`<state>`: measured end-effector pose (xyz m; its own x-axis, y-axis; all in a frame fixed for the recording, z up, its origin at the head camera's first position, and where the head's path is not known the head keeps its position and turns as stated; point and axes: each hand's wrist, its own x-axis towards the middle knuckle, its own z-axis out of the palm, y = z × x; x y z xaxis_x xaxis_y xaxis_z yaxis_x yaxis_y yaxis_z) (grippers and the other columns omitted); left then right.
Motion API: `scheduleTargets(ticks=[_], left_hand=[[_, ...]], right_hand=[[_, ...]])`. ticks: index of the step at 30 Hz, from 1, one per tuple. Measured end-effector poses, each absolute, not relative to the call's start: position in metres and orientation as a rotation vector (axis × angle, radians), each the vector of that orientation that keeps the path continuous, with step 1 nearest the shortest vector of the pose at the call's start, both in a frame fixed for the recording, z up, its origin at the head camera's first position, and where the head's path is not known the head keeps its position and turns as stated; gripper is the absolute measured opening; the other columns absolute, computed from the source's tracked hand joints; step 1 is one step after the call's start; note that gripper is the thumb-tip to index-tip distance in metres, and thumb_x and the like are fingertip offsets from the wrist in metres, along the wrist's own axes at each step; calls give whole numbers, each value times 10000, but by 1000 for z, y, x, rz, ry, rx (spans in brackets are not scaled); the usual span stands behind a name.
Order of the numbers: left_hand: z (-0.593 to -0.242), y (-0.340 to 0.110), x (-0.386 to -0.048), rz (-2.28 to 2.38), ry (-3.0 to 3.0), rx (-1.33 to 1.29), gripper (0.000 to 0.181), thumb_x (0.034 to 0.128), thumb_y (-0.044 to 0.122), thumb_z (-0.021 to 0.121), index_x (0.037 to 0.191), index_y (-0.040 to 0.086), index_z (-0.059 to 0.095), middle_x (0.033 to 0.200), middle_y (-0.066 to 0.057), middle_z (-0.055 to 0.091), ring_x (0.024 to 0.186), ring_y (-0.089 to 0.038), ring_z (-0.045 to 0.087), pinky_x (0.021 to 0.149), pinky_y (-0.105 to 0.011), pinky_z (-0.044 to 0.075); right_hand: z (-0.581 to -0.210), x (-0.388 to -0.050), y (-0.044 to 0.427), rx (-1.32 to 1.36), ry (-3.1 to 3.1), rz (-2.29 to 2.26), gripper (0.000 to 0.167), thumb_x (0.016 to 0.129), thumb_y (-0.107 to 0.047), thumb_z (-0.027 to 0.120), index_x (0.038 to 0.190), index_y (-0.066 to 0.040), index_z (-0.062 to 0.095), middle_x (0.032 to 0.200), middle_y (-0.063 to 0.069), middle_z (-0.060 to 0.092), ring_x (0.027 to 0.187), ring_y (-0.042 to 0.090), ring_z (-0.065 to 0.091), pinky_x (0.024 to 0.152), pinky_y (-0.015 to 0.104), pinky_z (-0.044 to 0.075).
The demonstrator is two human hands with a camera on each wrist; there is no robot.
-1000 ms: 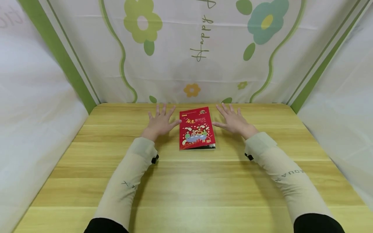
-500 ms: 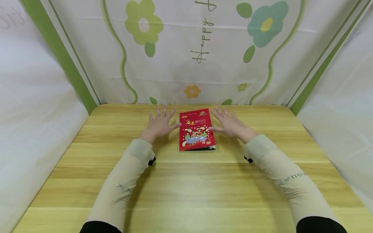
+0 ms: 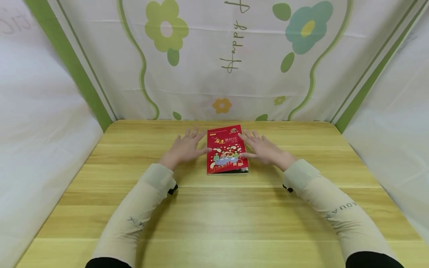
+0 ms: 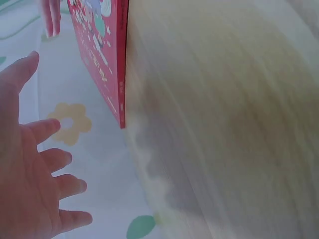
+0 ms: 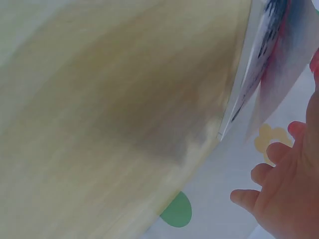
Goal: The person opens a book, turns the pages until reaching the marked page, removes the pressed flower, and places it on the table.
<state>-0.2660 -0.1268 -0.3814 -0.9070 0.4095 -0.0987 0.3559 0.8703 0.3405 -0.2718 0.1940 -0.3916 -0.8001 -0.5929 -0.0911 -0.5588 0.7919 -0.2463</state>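
Observation:
A red book (image 3: 226, 150) with a printed cover lies on the wooden table. Its cover stands slightly raised along the right and near edges, showing pages (image 5: 249, 79) beneath in the right wrist view. My left hand (image 3: 186, 149) is at the book's left side, fingers spread, the thumb tip overlapping the cover's left edge in the head view. On the other side, my right hand (image 3: 266, 150) has its fingers extended, with thumb and index tips over the right edge of the cover. Neither hand grips the book; whether the fingertips touch it I cannot tell.
The wooden table (image 3: 228, 216) spreads toward the near side. A white cloth wall (image 3: 197, 82) with printed flowers rises directly behind the table's far edge. White cloth sides (image 3: 40, 130) flank it on the left and right.
My right hand has moved left, its thumb and index now over the cover's edge. My left hand has shifted slightly nearer to me, its thumb lower along the book. The book stays put.

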Motion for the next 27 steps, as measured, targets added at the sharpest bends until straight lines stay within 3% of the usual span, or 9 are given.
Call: scheduleTargets(ticks=[18,27], left_hand=[[-386,-92,-254,414,2701,697,796,967,596,612,1626,246,336,1691,-93,211,1527,-415,203,1180,-635,214],[-393,-80,-247,333,2661,718,787,947,593,641,1616,289,360,1689,-61,234,1540,-393,174,1180,-637,210]], right_hand=[[-397,-256,192,-1028,2670,-404,803,1042,-508,542,1645,-92,212,1700,179,41,1540,447,4,1191,651,88],[-397,-248,193,-1024,2617,-375,868,989,-599,572,1654,-167,219,1709,139,14,1542,433,24,1162,679,164]])
